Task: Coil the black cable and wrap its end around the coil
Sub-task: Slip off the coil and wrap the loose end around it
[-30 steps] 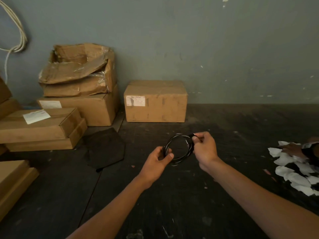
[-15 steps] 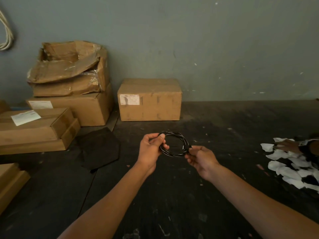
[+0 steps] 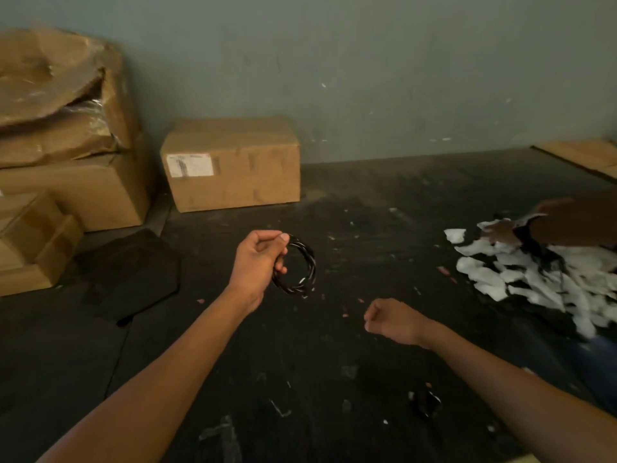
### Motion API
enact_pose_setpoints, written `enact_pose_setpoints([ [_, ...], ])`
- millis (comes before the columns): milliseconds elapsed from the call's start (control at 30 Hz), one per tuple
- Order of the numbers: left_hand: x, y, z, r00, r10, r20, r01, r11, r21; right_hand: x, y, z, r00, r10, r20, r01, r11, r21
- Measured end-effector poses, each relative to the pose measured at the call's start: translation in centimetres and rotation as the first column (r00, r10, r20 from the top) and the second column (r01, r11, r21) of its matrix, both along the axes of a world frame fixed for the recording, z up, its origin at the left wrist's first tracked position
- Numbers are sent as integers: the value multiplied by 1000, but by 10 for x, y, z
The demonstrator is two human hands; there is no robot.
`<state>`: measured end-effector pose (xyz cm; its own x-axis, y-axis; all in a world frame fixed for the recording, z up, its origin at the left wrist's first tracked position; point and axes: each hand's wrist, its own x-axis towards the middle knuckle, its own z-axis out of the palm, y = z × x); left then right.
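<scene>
Left hand (image 3: pixel 257 262) gripping coiled black cable (image 3: pixel 302 267)

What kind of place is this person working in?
Probably a storeroom or packing workshop: cardboard boxes stand against a bare wall, white scraps lie heaped on the dark work surface.

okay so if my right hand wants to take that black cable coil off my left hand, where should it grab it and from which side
Grip the free arc of the black cable coil, the far-right part of the loop away from the left hand, which holds its left edge. Bring the right hand up from the lower right, where it sits apart with fingers curled. The ring hangs roughly upright and open in the middle, so fingers could probably hook through and close round the bundled strands.
</scene>
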<state>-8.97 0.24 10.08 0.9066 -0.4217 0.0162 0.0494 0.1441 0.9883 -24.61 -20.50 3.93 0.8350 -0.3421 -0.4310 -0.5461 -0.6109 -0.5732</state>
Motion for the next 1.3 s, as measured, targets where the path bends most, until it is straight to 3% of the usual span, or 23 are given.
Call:
enact_pose_setpoints([
  [100, -2, -5, -7, 999, -36, 28, 35, 998, 51, -25, -17, -12, 957, 97, -275, -161, 961, -223],
  [233, -5, -14, -19, 993, -109, 38, 104, 986, 129, -59, -24, -25, 842, 1, -540, -148, 962, -228],
  [367, -8, -21, -27, 988, -150, 43, 142, 976, 163, -80, -21, -42, 833, -63, -550, 35, 998, -61],
  [600, -12, -19, -33, 986, -166, 34, 156, 967, 200, -69, -15, -45, 860, -6, -511, 40, 998, 55],
  [733, -6, -12, -40, 979, -185, 79, 161, 956, 245, -44, -10, -40, 949, -37, -312, 102, 975, 195],
  [933, -5, 5, -33, 963, -225, 147, 165, 926, 340, 9, 24, 5, 997, -21, 69, 0, 957, 290],
  [1067, -4, 14, -27, 967, -214, 135, 145, 906, 398, 40, 46, 43, 947, -37, 319, -65, 951, 303],
  [1167, -1, 21, -23, 971, -224, 83, 169, 888, 428, 56, 62, 68, 865, 49, 499, -196, 949, 248],
  [1300, 0, 31, -12, 964, -248, -97, 266, 919, 291, 70, 74, 86, 774, 182, 607, -326, 936, 135],
])
